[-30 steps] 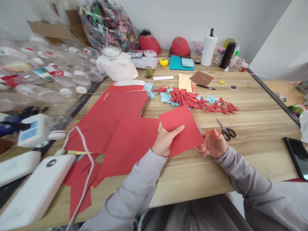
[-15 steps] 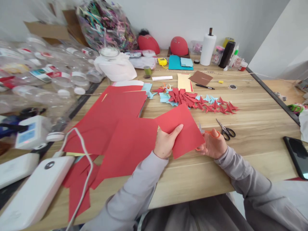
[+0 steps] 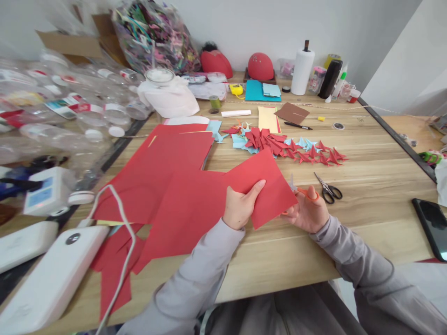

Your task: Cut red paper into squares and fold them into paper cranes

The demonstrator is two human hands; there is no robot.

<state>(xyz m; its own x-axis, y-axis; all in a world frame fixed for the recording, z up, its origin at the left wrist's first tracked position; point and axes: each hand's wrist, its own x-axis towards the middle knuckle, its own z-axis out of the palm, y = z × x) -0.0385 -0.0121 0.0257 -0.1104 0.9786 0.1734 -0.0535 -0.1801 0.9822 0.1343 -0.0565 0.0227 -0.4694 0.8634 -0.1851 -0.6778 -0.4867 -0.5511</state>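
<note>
My left hand [image 3: 240, 207] is closed on a red sheet of paper [image 3: 267, 186], its thumb lying across the top face. At the sheet's right edge, my right hand [image 3: 309, 211] grips orange-handled scissors [image 3: 303, 191], with thumb and fingers in the loops. Their blades are partly hidden by the paper, and one tip shows beyond the edge. Larger red paper sheets [image 3: 195, 209] lie beneath and left of my left hand. Behind the hands is a pile of folded red paper pieces [image 3: 267, 142] with some light blue ones. A second, black-handled pair of scissors [image 3: 328, 188] lies beyond my right hand.
Red paper offcuts [image 3: 115, 274] and a white power bank [image 3: 52, 279] with a cable lie at left. Plastic bottles [image 3: 91, 116] crowd the left side. A paper towel roll [image 3: 302, 72] stands at the back; a phone [image 3: 431, 228] lies at the right edge.
The scissors have tilted slightly at the paper's right edge, with the visible blade pointing more upright. Both hands otherwise stay nearly in place, and the red sheet is still held.
</note>
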